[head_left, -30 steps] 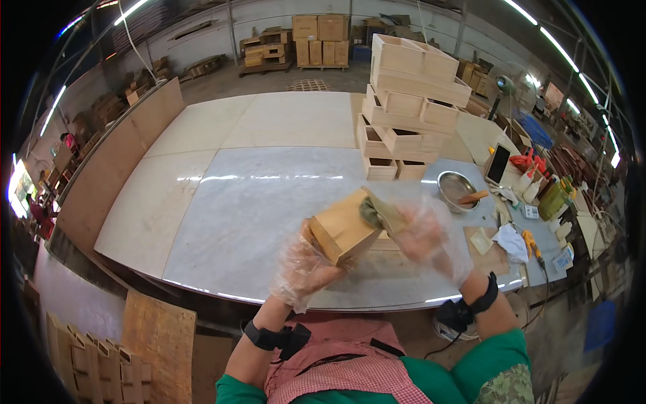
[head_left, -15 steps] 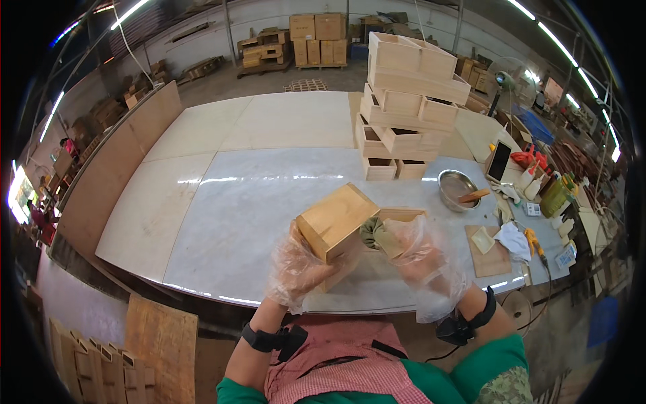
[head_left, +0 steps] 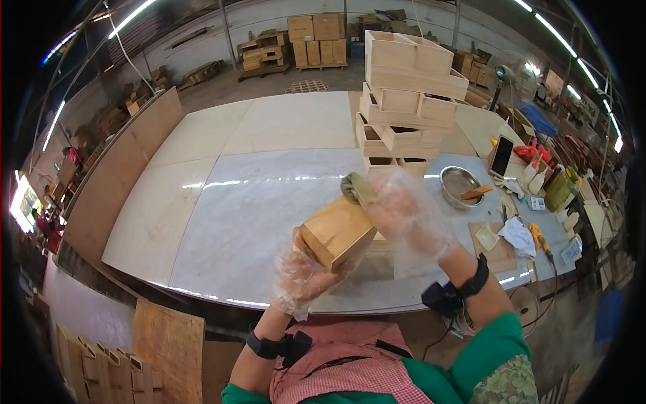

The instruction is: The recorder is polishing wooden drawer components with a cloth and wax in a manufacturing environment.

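Note:
My left hand, in a clear plastic glove, grips a yellowish, shiny wooden box by its near left side. The box is tilted above the table. A wadded olive-green cloth is in my right hand, which is gloved too and somewhat blurred. The cloth is at the far end of the box's upper face. Behind that hand rises a stack of pale, open wooden boxes. A paler wooden piece shows partly below the held box; its shape is mostly hidden.
On the right of the table stands a metal bowl with a wooden-handled tool in it. Beyond it are a phone, a white cloth, a yellow corded tool and several bottles. A wooden panel borders the left side.
My right hand and the green cloth have moved up and away from me, to the box's far end. The held box has dropped slightly and turned a little.

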Tool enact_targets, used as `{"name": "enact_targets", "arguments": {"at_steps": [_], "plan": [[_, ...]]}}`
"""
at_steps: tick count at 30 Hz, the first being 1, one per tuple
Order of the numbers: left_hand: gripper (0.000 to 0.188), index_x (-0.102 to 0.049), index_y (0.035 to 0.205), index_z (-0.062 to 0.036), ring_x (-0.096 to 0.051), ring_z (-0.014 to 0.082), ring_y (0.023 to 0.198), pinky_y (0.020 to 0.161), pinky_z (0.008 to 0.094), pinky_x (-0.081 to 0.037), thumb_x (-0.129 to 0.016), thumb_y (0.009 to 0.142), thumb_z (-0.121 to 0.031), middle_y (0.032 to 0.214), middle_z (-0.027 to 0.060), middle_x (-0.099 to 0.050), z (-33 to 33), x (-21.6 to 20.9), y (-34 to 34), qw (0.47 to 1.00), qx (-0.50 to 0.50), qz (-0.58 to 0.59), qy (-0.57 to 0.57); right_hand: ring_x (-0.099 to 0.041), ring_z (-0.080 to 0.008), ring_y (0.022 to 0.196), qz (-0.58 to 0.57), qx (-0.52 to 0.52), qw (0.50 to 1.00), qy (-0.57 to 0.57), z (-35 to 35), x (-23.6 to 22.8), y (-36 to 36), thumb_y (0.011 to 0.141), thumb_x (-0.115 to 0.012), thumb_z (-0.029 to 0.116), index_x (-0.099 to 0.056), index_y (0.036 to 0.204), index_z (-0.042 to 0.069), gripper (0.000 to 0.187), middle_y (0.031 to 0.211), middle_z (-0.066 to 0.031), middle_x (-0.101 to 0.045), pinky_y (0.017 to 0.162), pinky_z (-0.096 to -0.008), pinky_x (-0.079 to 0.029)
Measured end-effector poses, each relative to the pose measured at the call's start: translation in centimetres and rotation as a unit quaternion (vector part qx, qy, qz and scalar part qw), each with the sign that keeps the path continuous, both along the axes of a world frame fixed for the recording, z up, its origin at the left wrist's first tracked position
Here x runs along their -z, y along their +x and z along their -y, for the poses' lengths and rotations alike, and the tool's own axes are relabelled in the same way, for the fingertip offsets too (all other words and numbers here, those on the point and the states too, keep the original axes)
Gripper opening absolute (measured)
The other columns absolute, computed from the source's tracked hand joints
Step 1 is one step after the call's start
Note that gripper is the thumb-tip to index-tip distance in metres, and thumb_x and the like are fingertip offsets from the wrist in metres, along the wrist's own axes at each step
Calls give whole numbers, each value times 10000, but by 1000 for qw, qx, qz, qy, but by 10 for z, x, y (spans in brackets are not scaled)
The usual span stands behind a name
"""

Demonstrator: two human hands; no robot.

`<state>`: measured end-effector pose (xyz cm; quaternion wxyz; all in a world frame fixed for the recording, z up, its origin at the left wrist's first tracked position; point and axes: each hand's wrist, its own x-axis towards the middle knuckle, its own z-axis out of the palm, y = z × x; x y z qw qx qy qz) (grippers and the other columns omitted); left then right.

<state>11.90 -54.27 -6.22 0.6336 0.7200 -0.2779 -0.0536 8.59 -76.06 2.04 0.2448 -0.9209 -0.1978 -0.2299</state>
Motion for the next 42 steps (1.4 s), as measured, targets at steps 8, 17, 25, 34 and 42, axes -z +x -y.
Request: {"name": "enact_targets", "arguments": {"at_steps": [8,17,25,34,42], "plan": [[792,-417,1268,-33,-552,189,1140,976,338,-461,-873,643,-206,1223,99,-568,5,7,6,998,17,15,-53,-613,-267,894,29,27,998,-58,29,49,6,924,-532,89,-610,1166,53,256,978,-91,-649,730,-368,-485],[754,-431,1257,-22,-565,192,1123,974,337,-466,-873,670,-187,1217,99,-581,7,10,8,995,9,-14,-102,-591,-240,993,211,-49,966,-143,16,22,8,933,-567,134,-615,1190,48,275,1075,-74,-630,812,-340,-467],[769,-410,1272,-9,-546,178,1161,980,317,-459,-870,689,-209,1249,100,-565,2,1,-1,998,16,-6,-65,-629,-232,889,31,-30,996,76,20,37,9,949,-562,212,-641,1119,64,239,997,-102,-652,753,-356,-492],[810,-408,1325,-27,-500,169,1218,1043,350,-406,-864,659,-97,1296,83,-534,5,-2,-8,994,33,-59,-82,-627,-292,884,-171,252,952,-13,-9,-44,44,921,-578,319,-697,1015,82,281,912,-134,-681,787,-361,-498],[808,-391,1275,-26,-549,166,1128,971,313,-453,-881,660,-212,1215,85,-566,1,9,1,999,15,-17,-41,-619,-270,835,-87,63,994,36,1,6,8,927,-585,293,-667,995,66,251,827,-108,-663,765,-356,-496]]}}
